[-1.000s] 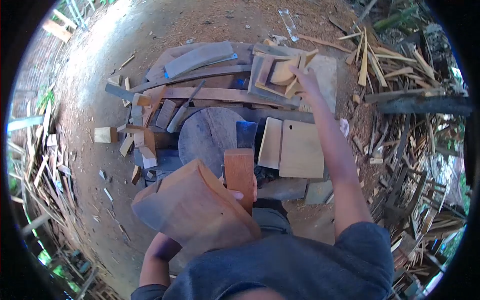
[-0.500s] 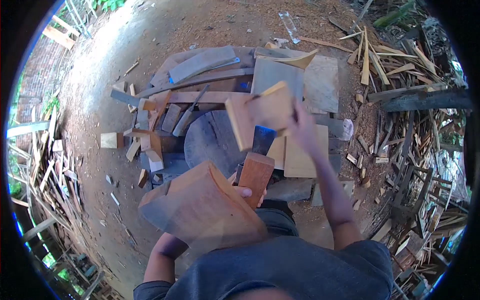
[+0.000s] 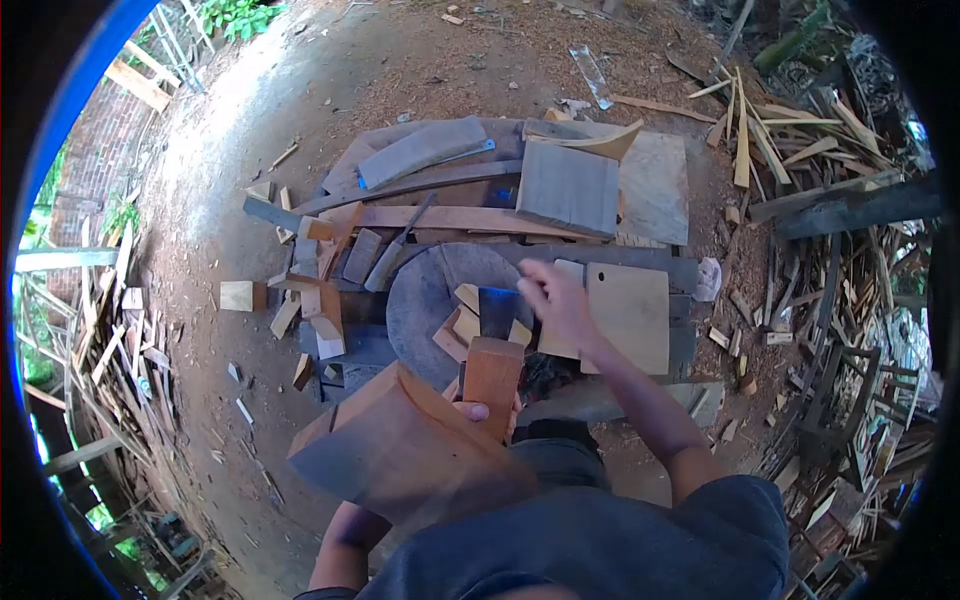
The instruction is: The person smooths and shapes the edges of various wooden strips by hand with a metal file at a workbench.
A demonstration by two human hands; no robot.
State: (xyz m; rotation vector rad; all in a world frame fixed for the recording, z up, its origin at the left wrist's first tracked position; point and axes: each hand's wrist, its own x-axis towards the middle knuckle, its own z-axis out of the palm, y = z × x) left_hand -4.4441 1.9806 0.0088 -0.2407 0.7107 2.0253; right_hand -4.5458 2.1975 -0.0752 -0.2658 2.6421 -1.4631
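Note:
My left hand (image 3: 488,411) grips the thick reddish wooden handle (image 3: 494,373) of a chopping tool. Its dark blade (image 3: 497,312) points away from me over a round dark chopping block (image 3: 425,290). My right hand (image 3: 556,303) is at the block's right edge, its fingers closed on a bunch of light wood pieces (image 3: 464,322) that lie on the block. The blade hides part of them. A big brown wood block (image 3: 400,445) leans against my left arm, close to me.
Flat boards (image 3: 630,315) lie right of the chopping block, with a grey board (image 3: 568,188) and long planks (image 3: 440,215) behind it. Small offcuts (image 3: 318,300) are piled to the left, and a heap of sticks and scrap (image 3: 830,260) is on the right. The ground is dirt.
My right hand reached to the far pile, took up light wood pieces and brought them back onto the chopping block. The view has shifted a little; my left hand still holds the handle.

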